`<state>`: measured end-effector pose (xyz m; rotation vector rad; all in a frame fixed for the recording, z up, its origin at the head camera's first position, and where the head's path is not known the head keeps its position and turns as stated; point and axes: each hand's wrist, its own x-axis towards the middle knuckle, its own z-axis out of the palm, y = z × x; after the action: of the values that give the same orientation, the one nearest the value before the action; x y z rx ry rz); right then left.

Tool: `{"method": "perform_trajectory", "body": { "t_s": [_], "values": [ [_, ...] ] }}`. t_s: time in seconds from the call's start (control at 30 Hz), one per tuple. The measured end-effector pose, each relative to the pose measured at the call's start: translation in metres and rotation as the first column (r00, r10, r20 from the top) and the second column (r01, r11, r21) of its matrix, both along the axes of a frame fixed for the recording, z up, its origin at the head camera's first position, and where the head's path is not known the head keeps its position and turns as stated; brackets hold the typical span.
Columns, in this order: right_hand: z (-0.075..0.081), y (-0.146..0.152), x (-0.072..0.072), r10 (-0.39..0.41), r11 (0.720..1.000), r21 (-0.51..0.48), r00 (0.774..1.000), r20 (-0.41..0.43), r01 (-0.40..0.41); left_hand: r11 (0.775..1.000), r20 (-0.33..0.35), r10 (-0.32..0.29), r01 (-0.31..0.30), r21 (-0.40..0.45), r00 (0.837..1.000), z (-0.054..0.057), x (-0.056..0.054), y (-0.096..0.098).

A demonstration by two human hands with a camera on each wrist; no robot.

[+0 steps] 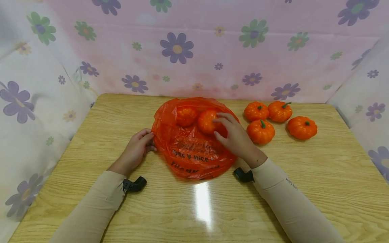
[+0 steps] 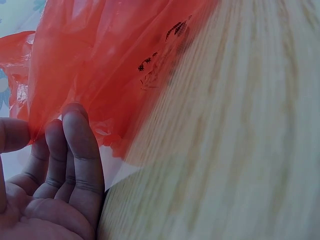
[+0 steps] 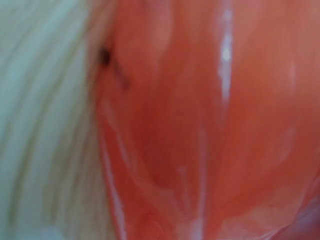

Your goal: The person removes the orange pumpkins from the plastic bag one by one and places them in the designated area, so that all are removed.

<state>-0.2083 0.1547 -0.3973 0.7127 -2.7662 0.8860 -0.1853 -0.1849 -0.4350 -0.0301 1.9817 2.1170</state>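
Observation:
A red plastic bag (image 1: 194, 165) with black lettering lies on the table, its mouth spread wide. Inside it, side by side, are two small orange pumpkins: a left pumpkin (image 1: 186, 116) and a right pumpkin (image 1: 207, 122). My left hand (image 1: 138, 148) pinches the bag's left edge between thumb and fingers, which the left wrist view shows close up. Over the bag's right side reaches my right hand (image 1: 235, 136), fingers spread and loosely bent, fingertips at the right pumpkin's side. Red plastic (image 3: 200, 125) fills most of the blurred right wrist view, and the right hand's fingers are hidden there.
To the right of the bag stand several more orange pumpkins with green stems, among them a front one (image 1: 260, 131) and a far-right one (image 1: 302, 128). The wooden table (image 1: 170, 209) ends at a flowered cloth (image 1: 206, 67) behind.

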Motion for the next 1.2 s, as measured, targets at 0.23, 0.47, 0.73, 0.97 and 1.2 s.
{"method": "perform_trajectory", "body": {
  "t_s": [0.23,0.47,0.73,0.97,1.2],
  "values": [
    [-0.0004,-0.0012,-0.0011,-0.039,0.999,0.000,0.999,-0.021,0.039,1.000,0.001,0.001,-0.001,-0.005,1.000,0.0003,0.0000,0.0000],
    [0.0034,-0.0032,-0.0016,-0.063,0.997,0.049,0.997,-0.037,0.065,1.000,0.004,0.003,-0.003,-0.006,1.000,0.0006,-0.0002,0.0005],
    [0.0050,-0.0036,-0.0044,-0.062,0.997,0.055,0.997,0.043,0.060,1.000,-0.008,-0.001,0.001,0.006,1.000,-0.0015,-0.0007,-0.0002],
    [0.0068,-0.0013,-0.0027,-0.007,0.998,0.066,0.998,0.070,0.002,1.000,-0.007,0.003,-0.003,0.005,1.000,-0.0020,-0.0005,0.0000],
    [0.0071,0.0038,0.0016,0.071,0.993,0.092,0.994,0.082,-0.079,1.000,-0.009,0.002,-0.002,-0.004,1.000,-0.0002,0.0004,0.0007]
  ]
}}
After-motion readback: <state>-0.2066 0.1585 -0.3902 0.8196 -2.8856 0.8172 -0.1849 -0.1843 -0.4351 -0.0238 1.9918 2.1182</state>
